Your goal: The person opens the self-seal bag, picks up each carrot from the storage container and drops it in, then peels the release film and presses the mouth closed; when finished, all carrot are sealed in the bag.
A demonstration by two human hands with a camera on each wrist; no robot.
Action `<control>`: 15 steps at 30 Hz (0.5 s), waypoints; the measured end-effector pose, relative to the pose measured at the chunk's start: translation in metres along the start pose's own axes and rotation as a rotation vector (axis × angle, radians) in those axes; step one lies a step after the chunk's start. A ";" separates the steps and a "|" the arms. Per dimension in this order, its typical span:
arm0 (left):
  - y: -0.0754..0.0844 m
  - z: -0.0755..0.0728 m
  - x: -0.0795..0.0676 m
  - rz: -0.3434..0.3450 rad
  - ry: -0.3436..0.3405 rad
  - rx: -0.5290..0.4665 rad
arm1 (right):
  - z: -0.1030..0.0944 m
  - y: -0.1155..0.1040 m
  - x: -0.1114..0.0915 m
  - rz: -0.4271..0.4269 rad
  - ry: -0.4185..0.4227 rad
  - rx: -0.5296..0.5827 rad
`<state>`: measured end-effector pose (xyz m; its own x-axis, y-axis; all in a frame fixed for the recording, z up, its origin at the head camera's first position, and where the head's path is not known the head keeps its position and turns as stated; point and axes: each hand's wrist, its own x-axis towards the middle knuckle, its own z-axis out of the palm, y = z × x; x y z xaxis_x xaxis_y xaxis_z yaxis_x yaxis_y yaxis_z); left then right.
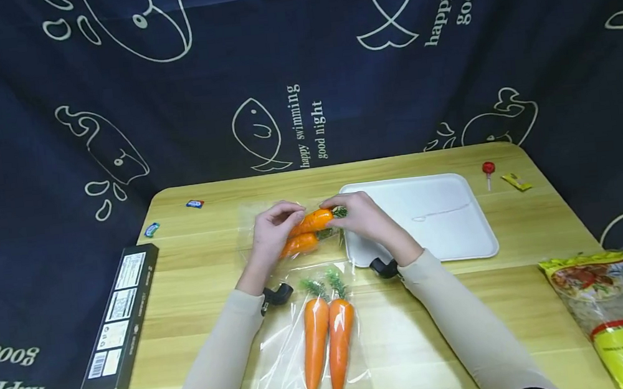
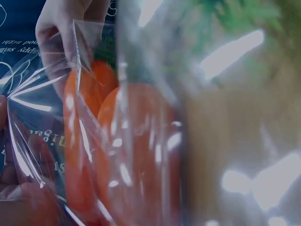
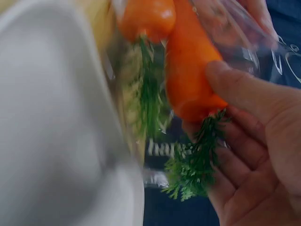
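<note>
My right hand (image 1: 360, 215) grips an orange carrot (image 3: 190, 70) near its leafy top, thumb on one side and fingers beneath. A second carrot (image 1: 300, 244) lies alongside it, its green top (image 3: 149, 94) hanging down. Clear plastic bag (image 2: 84, 108) film covers the bodies of both carrots. At the bag's other side, my left hand (image 1: 272, 233) pinches the film between thumb and fingers. Nearer to me, a second clear bag (image 1: 283, 366) lies flat on the table, with two more carrots (image 1: 328, 340) inside, tops pointing away.
A white tray (image 1: 451, 237) with a thin clear strip on it sits beside my right hand. Small wrapped candies (image 1: 195, 204) and a red lollipop (image 1: 488, 168) lie toward the back. A black box (image 1: 122, 313) is at left, a yellow noodle packet (image 1: 616, 315) at right.
</note>
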<state>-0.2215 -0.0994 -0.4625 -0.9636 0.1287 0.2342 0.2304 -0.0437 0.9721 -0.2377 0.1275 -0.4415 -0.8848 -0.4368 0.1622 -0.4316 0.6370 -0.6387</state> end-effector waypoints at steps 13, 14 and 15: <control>-0.007 0.007 -0.001 -0.025 -0.047 -0.022 | 0.031 -0.004 0.020 -0.005 -0.142 -0.128; -0.007 0.007 -0.001 -0.027 -0.042 -0.029 | 0.026 -0.004 0.018 -0.008 -0.130 -0.113; -0.007 0.008 -0.001 -0.028 -0.037 -0.035 | 0.021 -0.004 0.015 -0.011 -0.103 -0.095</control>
<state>-0.2215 -0.0917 -0.4696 -0.9637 0.1668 0.2083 0.1985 -0.0740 0.9773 -0.2452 0.1050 -0.4522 -0.8594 -0.5038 0.0877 -0.4602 0.6872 -0.5621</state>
